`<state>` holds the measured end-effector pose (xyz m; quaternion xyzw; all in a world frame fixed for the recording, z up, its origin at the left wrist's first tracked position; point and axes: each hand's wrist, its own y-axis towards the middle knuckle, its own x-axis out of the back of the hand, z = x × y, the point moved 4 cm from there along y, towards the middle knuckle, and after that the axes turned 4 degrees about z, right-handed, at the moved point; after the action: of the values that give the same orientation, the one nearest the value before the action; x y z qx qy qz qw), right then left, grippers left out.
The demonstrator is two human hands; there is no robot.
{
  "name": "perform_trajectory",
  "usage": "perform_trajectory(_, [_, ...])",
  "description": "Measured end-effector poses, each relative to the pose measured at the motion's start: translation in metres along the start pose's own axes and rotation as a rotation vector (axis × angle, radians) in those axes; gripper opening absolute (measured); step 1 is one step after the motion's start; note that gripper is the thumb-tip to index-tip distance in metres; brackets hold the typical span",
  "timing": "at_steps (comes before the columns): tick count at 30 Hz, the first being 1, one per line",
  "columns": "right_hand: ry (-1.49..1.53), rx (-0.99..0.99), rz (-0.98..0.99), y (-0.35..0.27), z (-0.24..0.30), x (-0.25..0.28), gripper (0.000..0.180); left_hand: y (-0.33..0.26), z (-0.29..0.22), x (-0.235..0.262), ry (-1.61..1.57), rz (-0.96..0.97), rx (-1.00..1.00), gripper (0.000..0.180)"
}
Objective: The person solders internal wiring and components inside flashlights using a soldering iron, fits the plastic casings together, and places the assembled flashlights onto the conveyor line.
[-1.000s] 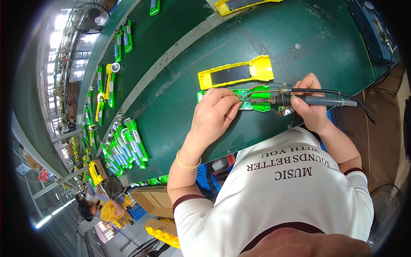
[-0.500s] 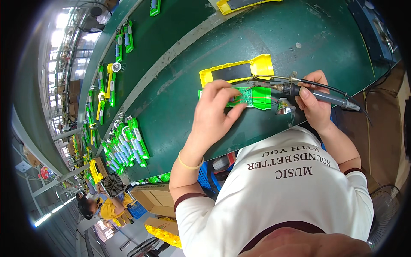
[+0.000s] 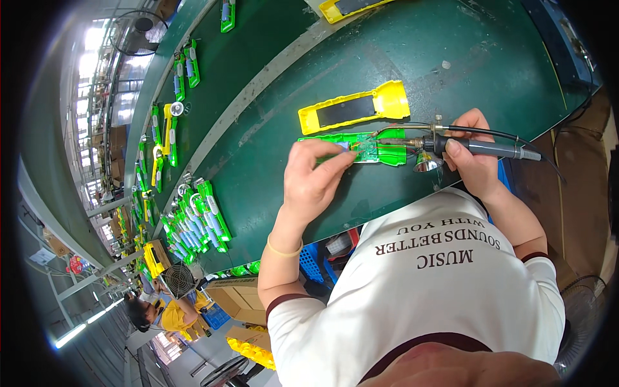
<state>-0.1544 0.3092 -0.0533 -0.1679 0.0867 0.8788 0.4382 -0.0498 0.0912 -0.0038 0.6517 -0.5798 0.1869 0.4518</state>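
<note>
My right hand [image 3: 469, 151] grips a soldering iron [image 3: 496, 148], black and grey, with a thin metal guide tube [image 3: 412, 125] clamped along it. The iron's tip reaches left over a circuit board [image 3: 367, 149] in an open green flashlight casing [image 3: 392, 153]. My left hand [image 3: 313, 177] is at the casing's left part, thumb and forefinger pinched together at the board's edge; what they hold is too small to make out. Thin red wires run across the board. A shiny reflector cup [image 3: 427, 162] lies at the casing's right end, beneath the iron.
Just beyond lies a yellow casing half [image 3: 351, 111] with a dark panel. Another yellow half [image 3: 351, 8] is farther off. Many green assemblies [image 3: 196, 219] crowd the green table's left edge. A blue box-like unit [image 3: 558, 45] stands far right, its cable trailing. A co-worker [image 3: 171, 316] sits at lower left.
My left hand has drawn slightly left and its fingers have closed into a pinch, uncovering more of the board. The iron has tilted a little flatter, its tip lower over the board.
</note>
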Motion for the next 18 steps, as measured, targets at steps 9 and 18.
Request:
perform_trajectory(9, [-0.042,-0.005,-0.003,-0.0002,-0.0008,0.0013,0.020,0.0063,-0.0078,-0.0032,0.168,0.035,-0.238,0.026])
perform_trajectory(18, [-0.231,0.059,0.109,0.0005,-0.0025,-0.0047,0.020,0.0077,-0.0105,-0.0026,0.218,0.075,-0.209,0.023])
